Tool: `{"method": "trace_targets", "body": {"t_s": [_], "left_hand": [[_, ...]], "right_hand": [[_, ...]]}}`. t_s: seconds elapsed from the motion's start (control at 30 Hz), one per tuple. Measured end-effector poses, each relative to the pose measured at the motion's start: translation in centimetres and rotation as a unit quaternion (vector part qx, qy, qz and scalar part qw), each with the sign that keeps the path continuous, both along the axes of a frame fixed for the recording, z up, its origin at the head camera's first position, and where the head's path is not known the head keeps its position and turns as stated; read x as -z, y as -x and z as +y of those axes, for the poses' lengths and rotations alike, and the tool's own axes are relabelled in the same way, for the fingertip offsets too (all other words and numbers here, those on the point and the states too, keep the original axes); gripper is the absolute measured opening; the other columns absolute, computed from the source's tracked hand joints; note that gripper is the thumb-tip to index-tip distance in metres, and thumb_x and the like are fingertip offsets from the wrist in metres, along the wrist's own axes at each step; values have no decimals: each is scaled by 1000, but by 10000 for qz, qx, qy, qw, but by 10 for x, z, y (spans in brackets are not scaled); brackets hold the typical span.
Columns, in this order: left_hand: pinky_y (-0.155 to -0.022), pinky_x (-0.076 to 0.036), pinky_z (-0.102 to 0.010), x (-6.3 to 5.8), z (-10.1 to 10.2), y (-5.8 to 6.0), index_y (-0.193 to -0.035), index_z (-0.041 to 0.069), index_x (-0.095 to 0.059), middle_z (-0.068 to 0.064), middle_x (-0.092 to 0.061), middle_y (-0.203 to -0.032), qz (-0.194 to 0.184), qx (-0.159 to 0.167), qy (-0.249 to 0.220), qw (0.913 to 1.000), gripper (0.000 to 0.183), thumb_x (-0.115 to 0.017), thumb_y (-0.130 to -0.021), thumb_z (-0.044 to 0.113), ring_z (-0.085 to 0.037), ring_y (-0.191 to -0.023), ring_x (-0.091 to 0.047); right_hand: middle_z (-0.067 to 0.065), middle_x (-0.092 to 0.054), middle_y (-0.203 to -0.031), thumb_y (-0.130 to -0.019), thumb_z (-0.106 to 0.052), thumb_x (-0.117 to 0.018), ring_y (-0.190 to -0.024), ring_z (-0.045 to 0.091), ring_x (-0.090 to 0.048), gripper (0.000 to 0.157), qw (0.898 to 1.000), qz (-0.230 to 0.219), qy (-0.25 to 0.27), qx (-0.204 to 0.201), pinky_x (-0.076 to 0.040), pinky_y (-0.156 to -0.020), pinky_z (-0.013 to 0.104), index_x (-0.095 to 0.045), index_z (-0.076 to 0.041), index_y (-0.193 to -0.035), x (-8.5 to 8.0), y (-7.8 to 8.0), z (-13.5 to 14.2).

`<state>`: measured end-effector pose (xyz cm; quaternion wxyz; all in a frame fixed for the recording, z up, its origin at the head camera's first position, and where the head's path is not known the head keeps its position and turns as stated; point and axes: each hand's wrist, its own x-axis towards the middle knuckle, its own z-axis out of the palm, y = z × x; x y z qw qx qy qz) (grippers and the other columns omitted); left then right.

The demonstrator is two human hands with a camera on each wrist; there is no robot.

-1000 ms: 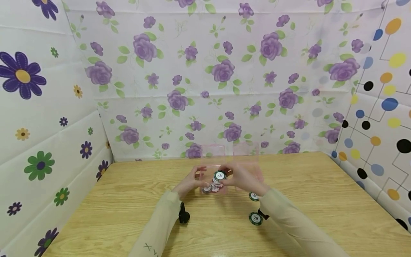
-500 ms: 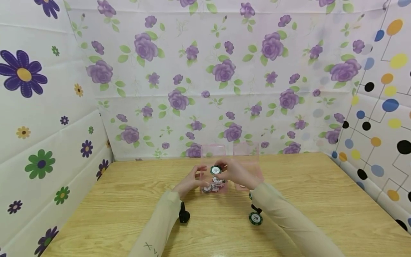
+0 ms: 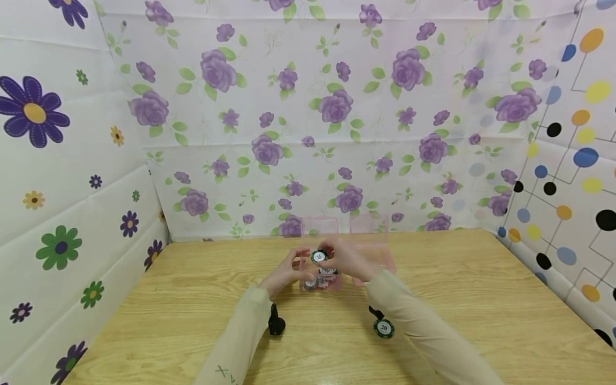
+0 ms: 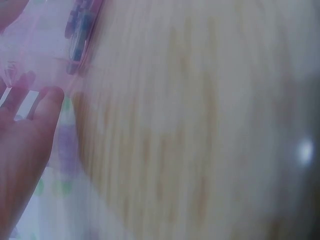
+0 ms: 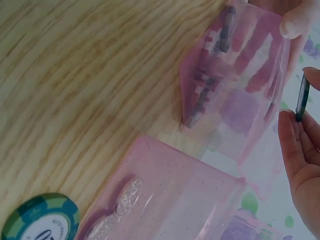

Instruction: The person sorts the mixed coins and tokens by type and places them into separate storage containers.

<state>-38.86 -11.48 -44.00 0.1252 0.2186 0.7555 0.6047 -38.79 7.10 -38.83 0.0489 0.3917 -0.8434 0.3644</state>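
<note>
My right hand (image 3: 346, 259) pinches a green-edged poker chip (image 3: 319, 257) marked 20 between thumb and fingers, above the left clear pink box (image 5: 235, 75). Seen from the right wrist, the chip is nearly edge-on, near that box's open rim. Several poker chips (image 3: 328, 271) lie in the bottom of the box. My left hand (image 3: 285, 275) grips the box's left side, its thumb at the front and its fingers showing through the pink wall in the right wrist view.
A second pink box (image 5: 170, 195) with its lid up stands to the right, holding glittery silver pieces (image 5: 130, 195). Another green chip (image 3: 384, 328) lies on the wooden table (image 3: 192, 299) near my right sleeve. Flower-patterned cloth (image 3: 269, 107) hangs behind the table.
My right hand has moved a little left and up with its chip, farther over the left box. The right forearm now covers one chip on the table. The left hand stays put.
</note>
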Motion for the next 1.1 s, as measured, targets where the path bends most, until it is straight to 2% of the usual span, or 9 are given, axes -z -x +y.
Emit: {"method": "trace_targets", "body": {"t_s": [0.13, 0.3, 0.47, 0.57, 0.73, 0.87, 0.97, 1.1], "left_hand": [[-69, -28, -35, 1, 0, 0, -110, 27, -22, 5, -22, -109, -36, -30, 42, 10000, 61, -58, -62, 17, -18, -99, -22], [-68, -29, -35, 2, 0, 1, -111, 27, -22, 7, -22, -110, -33, 9, 53, 10000, 61, -58, -62, 18, -16, -97, -24], [-68, -28, -37, 2, 0, 1, -112, 25, -21, 8, -22, -110, 20, -1, 80, 10000, 62, -58, -62, 18, -15, -98, -23], [-68, -27, -38, 2, 0, 1, -111, 26, -20, 9, -22, -110, -4, -59, 151, 9999, 63, -58, -61, 20, -12, -98, -23], [-68, -28, -37, 2, 1, 0, -112, 25, -19, 6, -21, -111, -5, -6, 142, 9999, 63, -58, -62, 18, -18, -99, -22], [-68, -28, -36, 0, 1, -1, -112, 23, -20, 5, -21, -111, 11, 28, 54, 10000, 62, -57, -63, 15, -20, -99, -22], [-69, -28, -36, -2, 1, -2, -112, 23, -21, 5, -22, -111, 41, 4, 40, 10000, 62, -57, -62, 14, -20, -99, -21], [-69, -28, -36, -2, 1, -2, -111, 23, -22, 5, -22, -111, 113, -18, 58, 9999, 62, -58, -62, 13, -21, -99, -21]], "right_hand": [[1, -49, -74, -62, -26, -55, -62, 10, -46, 26, 9998, 203, -56, 33, -38, -51, 25, -51, -9, -82, 3, 1, -2], [0, -44, -88, -62, -35, -52, -72, 12, -42, 41, 9988, 343, -98, 330, -36, -58, 30, -44, -14, -95, 2, 0, -3], [-7, -39, -90, -60, -42, -50, -75, 9, -41, 48, 9979, 251, -106, 583, -36, -56, 22, -36, -21, -101, -6, -2, -1], [-7, -38, -90, -59, -41, -51, -75, 9, -41, 51, 9982, 141, -44, 586, -36, -56, 21, -36, -19, -102, -9, -4, 1], [-5, -38, -92, -61, -38, -51, -75, 9, -42, 48, 9994, 103, 5, 317, -37, -57, 22, -37, -18, -102, -14, -9, 7], [-5, -40, -90, -63, -35, -50, -74, 10, -43, 39, 9995, 297, -12, -67, -36, -58, 23, -39, -20, -98, -18, -15, 14], [-3, -41, -88, -64, -29, -52, -73, 12, -44, 34, 9989, 311, 7, -344, -36, -59, 25, -41, -18, -94, -22, -24, 20], [-2, -41, -87, -64, -21, -53, -73, 12, -44, 32, 9990, 159, -21, -418, -37, -58, 25, -42, -16, -93, -30, -42, 27]]}}
